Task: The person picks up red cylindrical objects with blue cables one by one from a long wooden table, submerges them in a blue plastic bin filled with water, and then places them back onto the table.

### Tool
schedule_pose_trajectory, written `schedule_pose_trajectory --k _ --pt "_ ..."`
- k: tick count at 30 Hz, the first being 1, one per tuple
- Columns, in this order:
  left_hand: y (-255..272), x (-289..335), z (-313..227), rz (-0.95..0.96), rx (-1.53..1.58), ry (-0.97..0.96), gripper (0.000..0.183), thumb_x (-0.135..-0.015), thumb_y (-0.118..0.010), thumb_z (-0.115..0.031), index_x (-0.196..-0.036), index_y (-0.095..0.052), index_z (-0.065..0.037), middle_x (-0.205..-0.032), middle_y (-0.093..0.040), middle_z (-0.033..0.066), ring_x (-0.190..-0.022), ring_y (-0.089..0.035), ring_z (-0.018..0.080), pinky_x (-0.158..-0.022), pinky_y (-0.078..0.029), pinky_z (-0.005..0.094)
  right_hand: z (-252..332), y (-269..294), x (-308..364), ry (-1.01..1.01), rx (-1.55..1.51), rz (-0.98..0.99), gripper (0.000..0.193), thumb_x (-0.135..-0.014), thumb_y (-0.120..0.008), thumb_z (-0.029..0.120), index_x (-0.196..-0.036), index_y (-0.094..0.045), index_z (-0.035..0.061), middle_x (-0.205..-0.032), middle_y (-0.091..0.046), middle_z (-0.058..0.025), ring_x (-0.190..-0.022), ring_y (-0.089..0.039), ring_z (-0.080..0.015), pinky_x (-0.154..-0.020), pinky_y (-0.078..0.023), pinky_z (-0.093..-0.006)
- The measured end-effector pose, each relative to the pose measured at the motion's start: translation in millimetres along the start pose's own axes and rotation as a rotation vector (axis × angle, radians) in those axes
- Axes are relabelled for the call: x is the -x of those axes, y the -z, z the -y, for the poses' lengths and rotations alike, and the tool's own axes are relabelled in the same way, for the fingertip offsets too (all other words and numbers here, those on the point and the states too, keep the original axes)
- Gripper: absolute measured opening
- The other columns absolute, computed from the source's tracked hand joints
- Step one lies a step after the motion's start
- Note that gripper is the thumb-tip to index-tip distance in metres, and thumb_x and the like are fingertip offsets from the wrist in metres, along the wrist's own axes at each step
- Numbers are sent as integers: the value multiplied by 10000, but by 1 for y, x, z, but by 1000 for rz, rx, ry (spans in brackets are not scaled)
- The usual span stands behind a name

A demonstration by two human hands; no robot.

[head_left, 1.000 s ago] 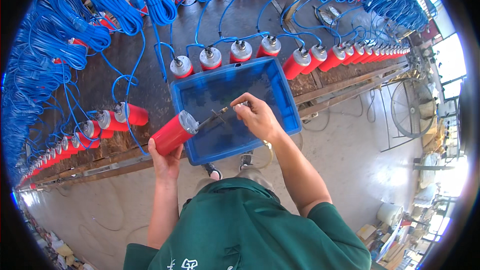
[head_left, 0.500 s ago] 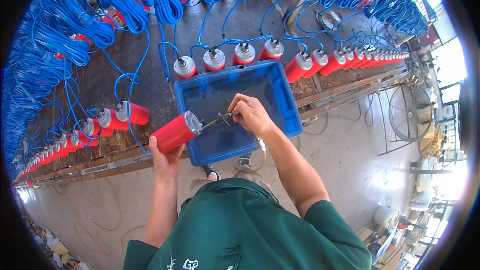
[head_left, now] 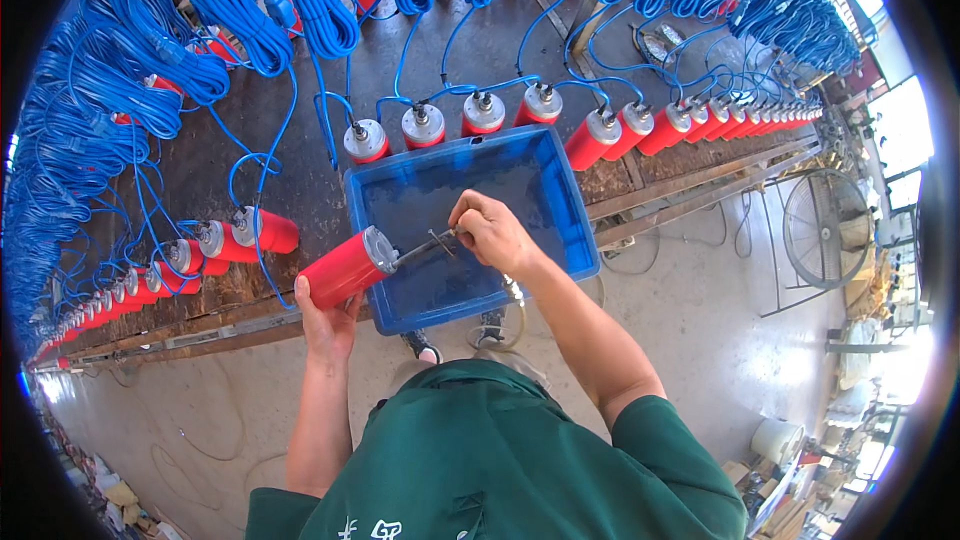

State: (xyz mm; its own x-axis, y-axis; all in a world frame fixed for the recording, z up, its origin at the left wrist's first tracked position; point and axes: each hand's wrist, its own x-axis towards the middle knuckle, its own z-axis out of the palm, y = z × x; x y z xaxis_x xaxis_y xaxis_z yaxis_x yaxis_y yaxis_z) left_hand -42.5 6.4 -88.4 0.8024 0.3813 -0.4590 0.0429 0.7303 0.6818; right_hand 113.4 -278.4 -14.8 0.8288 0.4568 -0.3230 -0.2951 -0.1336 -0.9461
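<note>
My left hand (head_left: pixel 328 325) is wrapped round the lower end of a red cylinder (head_left: pixel 338 273) with a silver end cap, holding it tilted at the near left edge of a blue plastic bin (head_left: pixel 594 240). Above the bin, my right hand (head_left: pixel 492 232) is closed on a thin metal rod tool with a small crosspiece (head_left: pixel 440 240). This rod points at the fitting on the cylinder's cap; whether it touches or enters the fitting is hard to make out. Below my right wrist hangs a pale hose (head_left: pixel 521 315), its upper end partly hidden.
Red cylinders with blue cables stand along the dark bench, in a left row (head_left: pixel 265 230) and a right row (head_left: pixel 592 140). Coiled blue cables (head_left: pixel 325 0) crowd the far side and left. A large floor fan (head_left: pixel 812 230) and a white bucket (head_left: pixel 777 438) are at the right.
My right hand and the rod have shifted slightly left. The red cylinder stays in my left hand at almost the same tilt. The whole view has moved a little.
</note>
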Motion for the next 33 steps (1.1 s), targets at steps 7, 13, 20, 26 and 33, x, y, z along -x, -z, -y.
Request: schedule_pose_trajectory --k 7,13,20,26,33 --pt "-41 6 5 -50 -311 -269 455 -984 -765 -338 -1301 -630 -42 -1193 -729 124 -1027 -764 243 -809 -689 398 84 155 65 256 82 -325 338 -950 -581 143 -1274 -512 75 -913 -651 -72 -657 -591 -124 -545 -486 -284" --pt "-139 2 51 -19 -353 -182 352 -932 -840 -277 -1156 -679 -58 -1075 -744 79 -935 -767 204 -725 -680 390 31 287 115 235 -260 -327 331 -1071 -619 349 -1213 -639 50 -860 -691 -103 -569 -619 -202 -559 -528 -339" --pt "-161 -51 111 -8 -440 42 408 -929 -834 -376 -1208 -680 -122 -1158 -752 70 -1074 -748 251 -897 -633 539 -104 350 98 -321 408 -687 474 -1090 -546 489 -1053 -616 22 -720 -610 -77 -488 -580 -202 -508 -511 -412" --pt "-127 -84 132 -82 -333 302 505 -942 -832 -362 -1322 -621 -104 -1253 -704 101 -1133 -709 297 -934 -614 521 -99 406 77 -226 749 -652 403 -993 -614 346 -1089 -605 -45 -929 -730 -265 -756 -730 -399 -662 -591 -476" --pt "-103 -73 121 -172 -517 487 501 -1028 -707 -374 -1394 -576 -57 -1266 -656 162 -1135 -653 394 -979 -549 663 -108 384 48 -137 325 -570 271 -957 -669 204 -1124 -627 -5 -837 -690 -198 -639 -700 -340 -608 -575 -447"
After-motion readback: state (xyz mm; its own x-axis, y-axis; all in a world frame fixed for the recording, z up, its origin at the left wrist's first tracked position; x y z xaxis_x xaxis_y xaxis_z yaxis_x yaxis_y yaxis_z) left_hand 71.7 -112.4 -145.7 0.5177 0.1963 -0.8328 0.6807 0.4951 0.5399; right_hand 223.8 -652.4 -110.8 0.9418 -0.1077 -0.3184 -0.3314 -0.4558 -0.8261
